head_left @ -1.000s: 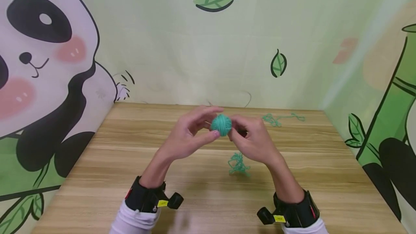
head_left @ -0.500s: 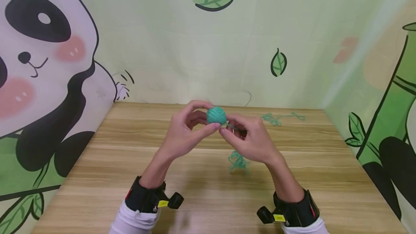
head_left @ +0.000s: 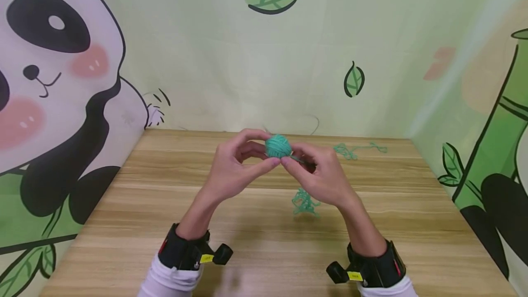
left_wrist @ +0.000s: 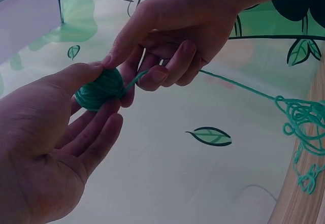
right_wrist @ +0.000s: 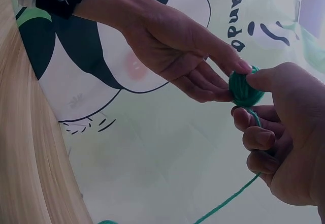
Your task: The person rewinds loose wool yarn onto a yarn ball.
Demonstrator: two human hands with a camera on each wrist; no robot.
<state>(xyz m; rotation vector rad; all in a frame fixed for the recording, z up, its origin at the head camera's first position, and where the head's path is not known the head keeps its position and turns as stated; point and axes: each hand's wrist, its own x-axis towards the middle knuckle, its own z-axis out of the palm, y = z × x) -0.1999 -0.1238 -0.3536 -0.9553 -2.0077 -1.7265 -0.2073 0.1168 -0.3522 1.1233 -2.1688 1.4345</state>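
Note:
A small ball of teal yarn point(head_left: 278, 146) is up above the table between both hands. My left hand point(head_left: 235, 164) pinches its left side between thumb and fingers. On the other side, my right hand point(head_left: 323, 173) has its thumb against the ball point(right_wrist: 245, 88). A yarn strand point(left_wrist: 238, 84) leaves the ball, passes through the curled fingers of the right hand and runs down to a loose tangle of yarn point(head_left: 304, 201). In the head view, that tangle lies below the right hand, and the fingers partly hide the strand.
The wooden table point(head_left: 255, 242) spreads beneath the hands. Near its back edge, right of the hands, lies another loose length of teal yarn point(head_left: 346, 151). A printed backdrop point(head_left: 198, 58) with a panda and leaves stands behind and at the sides.
The ball has turned in the fingers and shifted slightly up. The right hand drew a little off it, showing the strand, then came back against it. The loose tangle moved slightly.

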